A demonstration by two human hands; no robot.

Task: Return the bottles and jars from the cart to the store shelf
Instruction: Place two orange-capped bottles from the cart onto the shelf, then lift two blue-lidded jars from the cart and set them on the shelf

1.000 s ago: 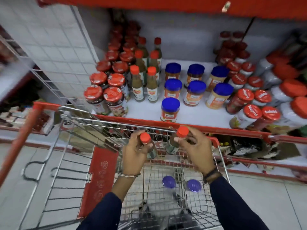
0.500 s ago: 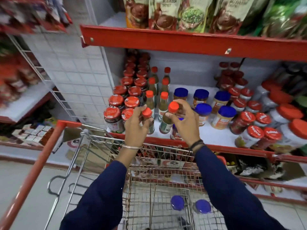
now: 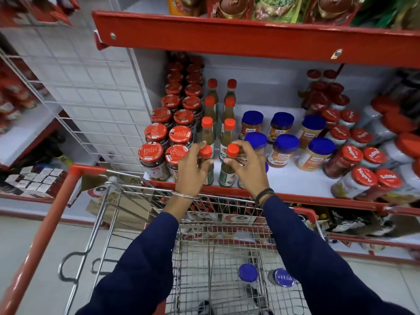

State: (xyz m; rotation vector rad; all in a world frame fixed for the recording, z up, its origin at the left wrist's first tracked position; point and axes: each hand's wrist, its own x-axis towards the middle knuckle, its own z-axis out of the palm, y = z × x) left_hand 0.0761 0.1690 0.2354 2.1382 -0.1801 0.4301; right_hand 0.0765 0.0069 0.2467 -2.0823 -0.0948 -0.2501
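Observation:
My left hand (image 3: 192,165) grips a green sauce bottle with an orange cap (image 3: 206,151) at the front of the white store shelf (image 3: 293,178). My right hand (image 3: 248,165) holds a second orange-capped green bottle (image 3: 228,172) right beside it, its base on or just above the shelf's front edge. Both bottles stand upright at the head of two rows of like bottles (image 3: 229,127). Down in the wire cart (image 3: 218,264), two blue-lidded jars (image 3: 248,272) (image 3: 284,277) lie at the bottom.
Red-lidded jars (image 3: 151,155) crowd the shelf to the left of the bottles. Blue-lidded jars (image 3: 285,147) and red-capped Mapro jars (image 3: 363,177) fill the right. A red shelf edge (image 3: 250,35) overhangs above. The cart's red handle (image 3: 45,235) runs down the left.
Both hands lifted the two bottles out of the cart, carried them forward over the shelf lip and lowered them to the front of the bottle rows.

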